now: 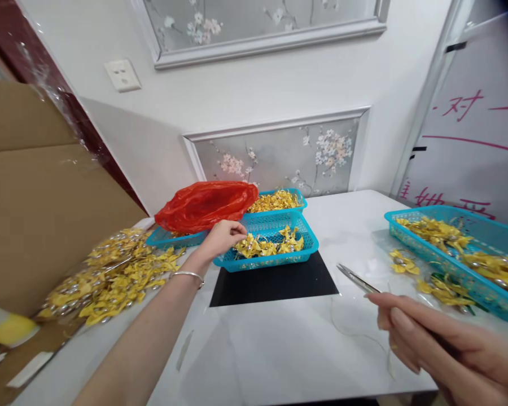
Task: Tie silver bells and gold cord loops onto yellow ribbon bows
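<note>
My left hand (224, 238), with a silver bangle on its wrist, reaches over the left side of a blue basket (279, 261). Its fingers are pinched together at the edge of a yellow flower (249, 246) with silvery beads; the exact contact is partly hidden. More such flowers lie along the basket's near side. Near the table's right side, my right hand (432, 332) grips metal tweezers (358, 278), whose slim tips point up and left, almost together. Just beyond this hand, a loose yellow flower (403, 263) and a bunch of flowers (446, 291) rest on the table.
A black mat (275, 288) lies under the middle basket. Behind are another flower-filled basket (275, 201) and a red plastic bag (205, 204). At left, yellow flowers (122, 276) are heaped beside cardboard (38, 208). Another basket (452, 256) stands right. Thread (359, 334) lies on the white table.
</note>
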{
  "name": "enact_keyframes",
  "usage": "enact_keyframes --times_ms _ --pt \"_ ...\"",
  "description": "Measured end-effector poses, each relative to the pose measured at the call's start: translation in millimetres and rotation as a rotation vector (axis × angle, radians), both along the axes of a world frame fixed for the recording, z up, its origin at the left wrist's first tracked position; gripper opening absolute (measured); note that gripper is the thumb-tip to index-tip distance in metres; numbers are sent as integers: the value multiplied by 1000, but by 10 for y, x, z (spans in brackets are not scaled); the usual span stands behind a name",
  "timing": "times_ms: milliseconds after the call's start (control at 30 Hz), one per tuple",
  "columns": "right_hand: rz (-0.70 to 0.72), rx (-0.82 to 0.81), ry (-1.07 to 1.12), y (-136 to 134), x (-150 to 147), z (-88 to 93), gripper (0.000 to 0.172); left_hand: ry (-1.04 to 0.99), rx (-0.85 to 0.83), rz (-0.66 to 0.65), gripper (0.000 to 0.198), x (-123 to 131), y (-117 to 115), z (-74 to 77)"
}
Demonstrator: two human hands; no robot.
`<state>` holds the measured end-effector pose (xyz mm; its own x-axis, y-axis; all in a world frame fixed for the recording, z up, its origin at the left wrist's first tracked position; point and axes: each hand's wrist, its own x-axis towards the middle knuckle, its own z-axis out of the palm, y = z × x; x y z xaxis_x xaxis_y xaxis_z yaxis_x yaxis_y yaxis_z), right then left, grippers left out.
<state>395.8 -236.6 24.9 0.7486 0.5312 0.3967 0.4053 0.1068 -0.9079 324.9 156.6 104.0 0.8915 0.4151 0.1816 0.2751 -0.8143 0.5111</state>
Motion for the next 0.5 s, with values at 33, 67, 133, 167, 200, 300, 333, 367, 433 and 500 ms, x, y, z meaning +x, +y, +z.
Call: enact_keyframes --times_ms 33,67,133,167,200,300,333,367,433,500 --pt "33 -21 9 4 -6 2 29 -11 16 -13 31 1 -9 6" --pt "42 -36 21 10 -13 5 30 -22 32 -23 30 3 -19 16" --pt "24 -51 44 29 -35 20 31 -50 57 -33 30 2 -41 45" --pt "16 -52 60 44 -52 33 31 -65 64 -31 29 -2 -54 61" --pt "6 -49 79 61 -70 49 31 -80 68 -27 29 -7 -67 76" --pt "-14 -40 117 109 -113 98 29 -126 64 -1 29 -29 -112 108" --pt "12 -42 102 119 -116 110 29 -141 60 9 29 -35 -127 117" --pt "55 -50 75 124 -112 117 30 -156 55 20 29 -39 -142 125" --pt "135 -68 29 125 -89 120 30 -186 34 42 28 -40 -173 143" --pt "155 -70 36 123 -64 114 29 -219 -8 63 28 -34 -218 168"
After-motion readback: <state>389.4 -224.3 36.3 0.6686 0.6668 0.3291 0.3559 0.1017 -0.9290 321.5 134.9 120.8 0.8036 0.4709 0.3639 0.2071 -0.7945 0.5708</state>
